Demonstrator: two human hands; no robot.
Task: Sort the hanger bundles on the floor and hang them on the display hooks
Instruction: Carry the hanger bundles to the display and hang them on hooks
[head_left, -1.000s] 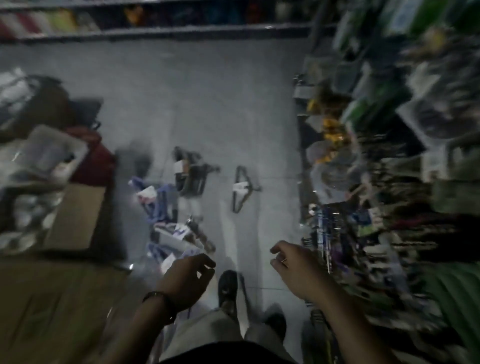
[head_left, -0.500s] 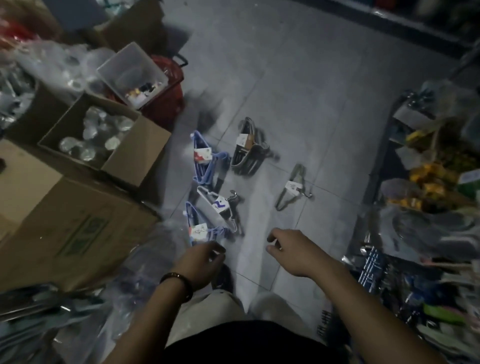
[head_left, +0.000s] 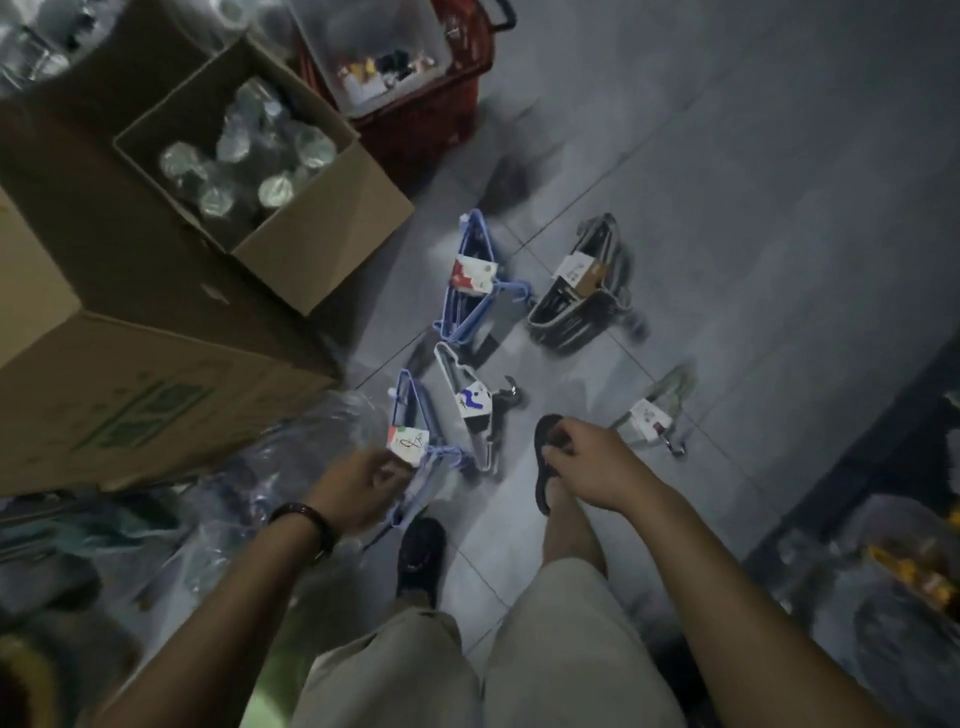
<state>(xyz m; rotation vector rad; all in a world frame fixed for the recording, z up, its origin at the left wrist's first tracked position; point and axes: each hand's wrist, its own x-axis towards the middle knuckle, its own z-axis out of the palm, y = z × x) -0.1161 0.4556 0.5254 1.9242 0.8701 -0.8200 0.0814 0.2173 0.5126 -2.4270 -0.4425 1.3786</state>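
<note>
Five hanger bundles (head_left: 470, 283) mid-frame on floor tiles (head_left: 753, 218) — cardboard boxes (head_left: 156, 332) crowding left; left hand (head_left: 358, 486) and right hand (head_left: 589, 467) loosely curled, empty.

**Blues, greys and one red basket on a grey floor**

The tiled floor (head_left: 727, 182) is plain grey. Two hanger bundles are blue: the far one (head_left: 470, 280) with a red-and-white label, the near one (head_left: 410, 415) with a white label. The white bundle (head_left: 467, 400) bears a blue mark. The dark grey bundle (head_left: 584, 291) has a white-and-brown card. The far basket (head_left: 431, 111) is red; the left boxes (head_left: 130, 364) are brown with green print.
</note>
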